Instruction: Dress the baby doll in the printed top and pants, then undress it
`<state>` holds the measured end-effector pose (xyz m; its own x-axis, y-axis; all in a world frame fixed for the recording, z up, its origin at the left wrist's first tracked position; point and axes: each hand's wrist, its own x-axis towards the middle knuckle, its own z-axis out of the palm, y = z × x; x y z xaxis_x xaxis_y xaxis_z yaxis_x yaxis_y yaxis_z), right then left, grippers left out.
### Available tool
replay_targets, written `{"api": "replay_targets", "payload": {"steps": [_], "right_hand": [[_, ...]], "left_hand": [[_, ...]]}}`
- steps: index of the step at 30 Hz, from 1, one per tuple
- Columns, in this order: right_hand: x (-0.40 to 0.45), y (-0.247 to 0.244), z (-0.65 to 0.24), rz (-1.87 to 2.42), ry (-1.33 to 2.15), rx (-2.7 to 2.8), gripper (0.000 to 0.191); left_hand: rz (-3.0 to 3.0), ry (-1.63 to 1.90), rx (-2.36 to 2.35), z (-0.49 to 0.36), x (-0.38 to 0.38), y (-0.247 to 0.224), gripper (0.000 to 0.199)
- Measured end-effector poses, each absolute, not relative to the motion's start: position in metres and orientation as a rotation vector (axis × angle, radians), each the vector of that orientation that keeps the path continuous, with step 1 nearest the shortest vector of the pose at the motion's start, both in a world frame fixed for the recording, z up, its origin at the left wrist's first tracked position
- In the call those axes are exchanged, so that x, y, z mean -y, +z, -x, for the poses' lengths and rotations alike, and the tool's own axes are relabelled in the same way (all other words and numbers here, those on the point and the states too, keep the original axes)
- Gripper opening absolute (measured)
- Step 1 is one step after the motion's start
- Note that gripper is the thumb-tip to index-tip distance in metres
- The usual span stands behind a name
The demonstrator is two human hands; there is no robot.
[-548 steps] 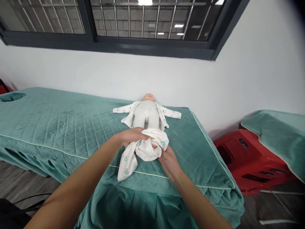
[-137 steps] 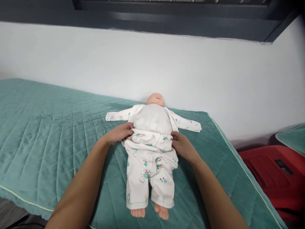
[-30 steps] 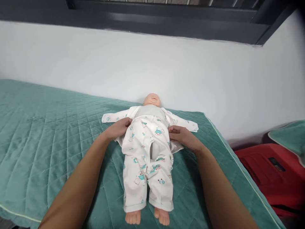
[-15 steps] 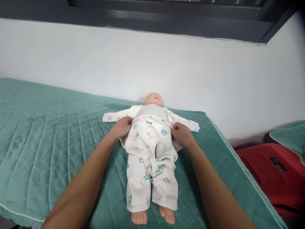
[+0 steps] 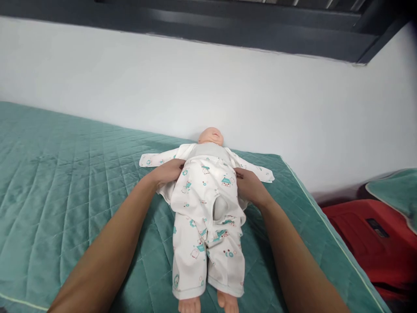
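Observation:
A baby doll (image 5: 211, 136) lies on its back, its feet toward me. It wears white printed split-crotch baby trousers (image 5: 192, 191), pulled high over its belly. Beneath them is a white printed baby top (image 5: 250, 167), spread open at the chest with both sleeves stretched out sideways. My left hand (image 5: 169, 171) is closed on the trousers' waist at the left side, its fingertips partly hidden by cloth. On the opposite side my right hand (image 5: 250, 186) has its fingers curled in at the waist, closed on the trousers' edge.
The doll rests on a green quilted bed cover (image 5: 97, 174) whose piped edge runs down the right. A white wall (image 5: 195, 82) stands right behind the doll's head. Lower at the right is a red plastic object (image 5: 358, 230) with green cloth (image 5: 394, 191) above it.
Both hands stay at the waist of the trousers. My right fingers have shifted slightly, and the view has tilted a little, setting the doll's feet lower in the picture.

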<state>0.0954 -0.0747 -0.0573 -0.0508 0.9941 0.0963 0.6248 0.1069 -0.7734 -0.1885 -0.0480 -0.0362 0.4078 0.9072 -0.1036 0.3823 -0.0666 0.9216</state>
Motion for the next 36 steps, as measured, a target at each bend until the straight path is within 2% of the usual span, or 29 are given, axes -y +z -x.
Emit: {"api": "replay_targets", "payload": {"steps": [5, 13, 21, 28, 36], "right_hand": [[0.072, -0.061, -0.103, 1.452, 1.060, 1.529, 0.026], [0.063, -0.070, -0.104, 1.182, 1.398, 1.187, 0.024], [0.068, -0.071, -0.105, 1.279, 1.321, 1.392, 0.016], [0.073, -0.060, -0.108, 1.271, 1.310, 1.600, 0.020], [0.069, -0.068, -0.110, 1.374, 1.212, 1.611, 0.016]], "left_hand": [[-1.155, 0.776, -0.981, 0.183, 0.046, -0.049, 0.032], [-0.999, 0.957, -0.868, 0.176, 0.034, -0.071, 0.028], [-1.251, 0.779, -0.877, 0.184, 0.046, -0.062, 0.050], [-1.634, 0.736, -0.997, 0.187, 0.055, -0.053, 0.042], [-1.646, 0.749, -1.206, 0.181, 0.056, -0.053, 0.032]]}}
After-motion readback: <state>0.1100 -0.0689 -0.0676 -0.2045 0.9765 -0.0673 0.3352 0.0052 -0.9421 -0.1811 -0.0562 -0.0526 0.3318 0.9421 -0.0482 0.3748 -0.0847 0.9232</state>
